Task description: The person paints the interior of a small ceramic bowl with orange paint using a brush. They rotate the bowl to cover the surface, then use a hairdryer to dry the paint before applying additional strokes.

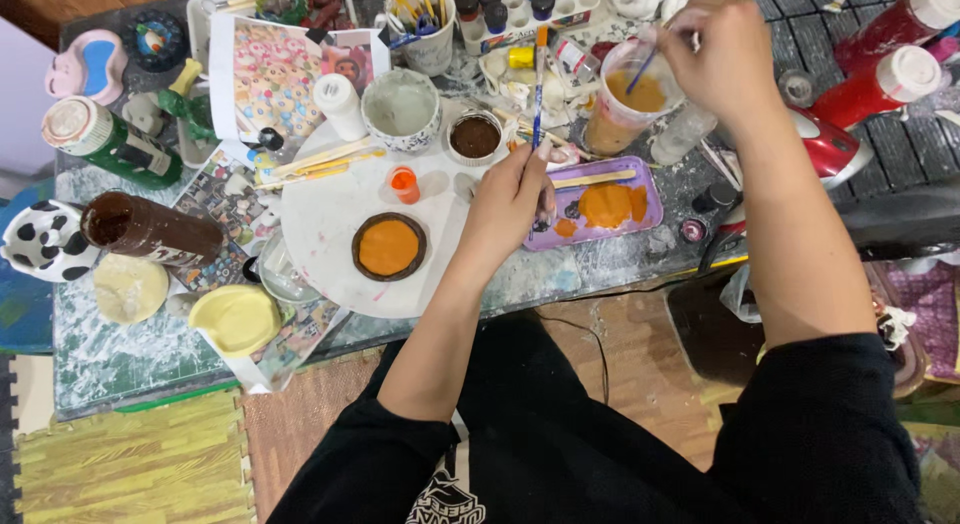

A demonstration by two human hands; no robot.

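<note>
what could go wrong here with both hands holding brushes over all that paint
1. The right hand stirs a brush in a plastic cup of orange liquid crowded by bottles; a nudge might tip it.
2. The left hand holds a paintbrush upright by the purple tray of orange paint, so the wrist may smear it.
3. The small orange pot stands open on the white board, near that forearm.

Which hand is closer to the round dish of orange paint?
The left hand. It holds a paintbrush just right of the round dish. The right hand is far off, up at the plastic cup.
</note>
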